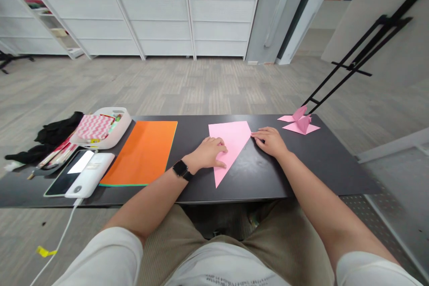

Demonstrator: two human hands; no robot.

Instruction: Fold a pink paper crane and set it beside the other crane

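A pink paper sheet (231,140), folded into a triangle, lies on the black table (318,161) in front of me. My left hand (211,152) rests flat on the triangle's left side, fingers together and pressing down. My right hand (270,140) touches the triangle's right corner with its fingertips, fingers stretched out. A black watch (181,169) sits on my left wrist.
A stack of orange sheets (144,152) lies to the left. Further left are a white power bank (90,175), a phone (69,172), a white tray (112,132) with patterned paper, pens and black cloth. A folded pink paper figure (300,121) sits at the far right.
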